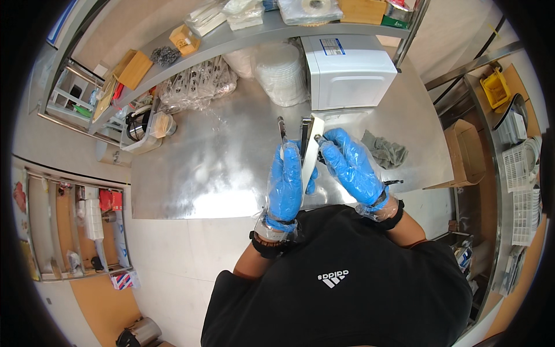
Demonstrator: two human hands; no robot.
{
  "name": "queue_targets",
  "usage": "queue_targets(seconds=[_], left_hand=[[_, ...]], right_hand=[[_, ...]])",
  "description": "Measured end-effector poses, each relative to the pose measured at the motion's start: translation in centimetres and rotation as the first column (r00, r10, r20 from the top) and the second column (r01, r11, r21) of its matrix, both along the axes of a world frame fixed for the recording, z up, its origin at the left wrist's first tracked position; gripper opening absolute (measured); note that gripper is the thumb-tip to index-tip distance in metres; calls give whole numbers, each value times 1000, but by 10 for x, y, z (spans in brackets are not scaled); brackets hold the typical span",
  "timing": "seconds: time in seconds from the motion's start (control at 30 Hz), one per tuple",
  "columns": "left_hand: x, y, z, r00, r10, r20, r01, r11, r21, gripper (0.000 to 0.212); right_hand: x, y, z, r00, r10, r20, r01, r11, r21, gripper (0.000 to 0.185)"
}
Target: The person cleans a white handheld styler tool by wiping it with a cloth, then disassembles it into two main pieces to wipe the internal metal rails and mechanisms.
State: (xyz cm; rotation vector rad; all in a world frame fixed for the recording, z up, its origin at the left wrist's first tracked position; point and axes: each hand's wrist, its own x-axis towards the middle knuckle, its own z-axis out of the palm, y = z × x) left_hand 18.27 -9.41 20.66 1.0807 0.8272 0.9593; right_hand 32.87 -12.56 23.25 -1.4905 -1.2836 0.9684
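My left hand [285, 186], in a blue glove under a clear plastic one, holds a long white and black hand-held device [313, 147] upright over the steel table [182, 186]. A narrow shiny metal piece [282, 128] sticks up beside the fingers of that hand; whether it is part of the device cannot be told. My right hand [353, 167], gloved the same way, has its thumb and fingertips at a small round metal part [317, 137] on the device's right side. A grey-green cloth [385, 149] lies crumpled on the table to the right of my right hand.
A white box-shaped appliance [351, 73] stands at the back, beside stacked clear plastic lids [281, 71] in a bag. Bagged packets [197, 84] lie further left, near a plastic bin [147, 141]. A steel shelf [260, 27] spans above. An open cardboard box [466, 152] is at right.
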Motion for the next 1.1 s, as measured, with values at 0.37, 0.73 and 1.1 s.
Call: queue_targets(seconds=[0.37, 0.73, 1.1], left_hand=[[-3, 8, -6, 996, -88, -28, 87, 995, -40, 58], [-25, 17, 3, 951, -167, -261, 185, 982, 47, 48], [-34, 19, -8, 873, -278, -401, 306, 952, 6, 24]], right_hand=[[6, -4, -11, 995, 40, -86, -44, 998, -48, 38], [41, -3, -7, 907, 299, 296, -299, 953, -47, 37], [53, -8, 11, 740, 393, 546, -411, 907, -95, 38]])
